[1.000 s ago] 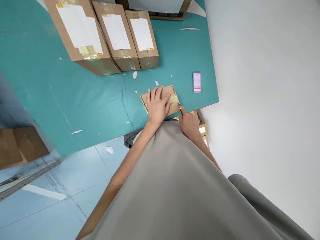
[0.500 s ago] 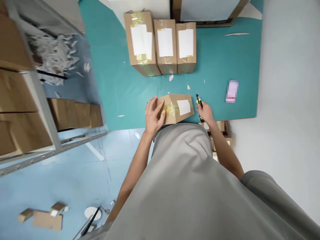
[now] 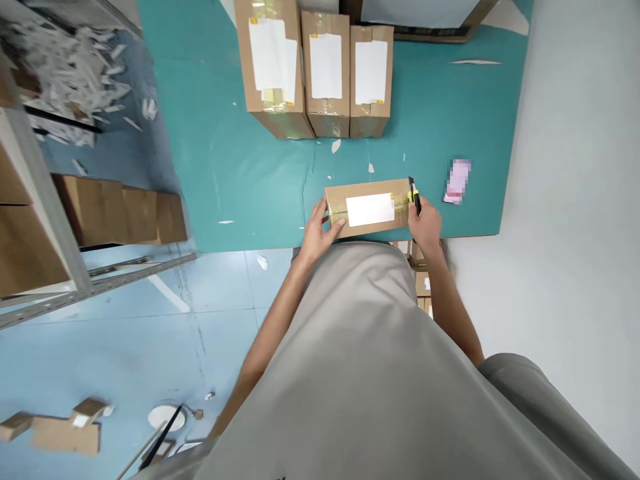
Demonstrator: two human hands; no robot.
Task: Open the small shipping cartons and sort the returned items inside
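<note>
A taped cardboard box (image 3: 371, 230) with a white label (image 3: 370, 209) lies at the near edge of the green table, its labelled face up. My left hand (image 3: 320, 232) grips the box's left end, thumb on top and fingers along the far side. In my right hand (image 3: 426, 223) is a yellow and black utility knife (image 3: 415, 195), held upright against the box's right end. Whether its blade touches the tape there, I cannot tell.
Three taped, labelled boxes (image 3: 326, 73) stand in a row at the back of the table (image 3: 210, 147). A blurred pink item (image 3: 457, 181) lies to the right. Paper scraps dot the surface. Shelving with cardboard boxes (image 3: 100, 210) is on the left.
The box has turned so its labelled face is up and lies lengthwise. My left hand has shifted right onto its end. My right hand has brought the knife to the box's right end.
</note>
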